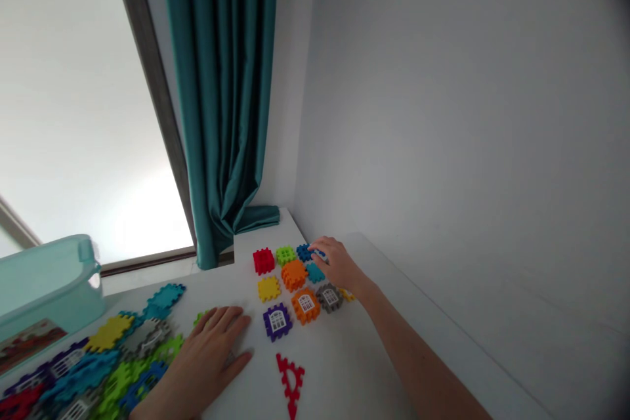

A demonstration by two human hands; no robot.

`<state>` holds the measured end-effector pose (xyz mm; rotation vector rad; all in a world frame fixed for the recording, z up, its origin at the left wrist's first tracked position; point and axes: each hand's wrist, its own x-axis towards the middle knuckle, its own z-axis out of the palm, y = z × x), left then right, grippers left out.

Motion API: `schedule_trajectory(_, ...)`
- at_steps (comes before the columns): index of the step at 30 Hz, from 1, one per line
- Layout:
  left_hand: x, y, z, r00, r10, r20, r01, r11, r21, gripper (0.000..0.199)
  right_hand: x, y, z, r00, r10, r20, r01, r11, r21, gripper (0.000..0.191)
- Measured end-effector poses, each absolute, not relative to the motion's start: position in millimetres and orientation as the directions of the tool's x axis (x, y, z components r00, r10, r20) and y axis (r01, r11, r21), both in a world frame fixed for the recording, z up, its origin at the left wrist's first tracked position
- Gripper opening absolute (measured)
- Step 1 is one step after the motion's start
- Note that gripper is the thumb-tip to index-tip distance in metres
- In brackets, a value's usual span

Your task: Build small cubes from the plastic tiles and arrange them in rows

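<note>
Blocks stand in a small colored grid, just ahead and rightward of the flat, open left hand. Right hand is nearer, fingers draped over the blue block, grip hard to tell from here. Loose tiles lie left of the left hand.

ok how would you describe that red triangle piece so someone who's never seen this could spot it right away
Start at the white table below the teal curtain. Find the grid of colourful waffle blocks; just below it, to the right of the person's left hand, lies a flat red triangular piece. Its toothed edges and triangle shape set it apart from the square blocks nearby.
</note>
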<state>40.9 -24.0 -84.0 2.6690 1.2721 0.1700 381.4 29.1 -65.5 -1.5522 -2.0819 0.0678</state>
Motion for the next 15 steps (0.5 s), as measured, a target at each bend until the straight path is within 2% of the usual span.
schedule_trajectory(8,25,-24,-40,0.604,0.795,0.058,0.769,-0.600,0.221,0.040,316,8,-39,-0.322,0.843,0.431,0.823,0.475,-0.313,0.023)
schedule_trajectory(15,-5,-24,-25,0.554,0.829,0.073,0.797,-0.553,0.244,0.036,265,-5,-31,-0.427,0.807,0.408,0.778,0.558,-0.288,0.021)
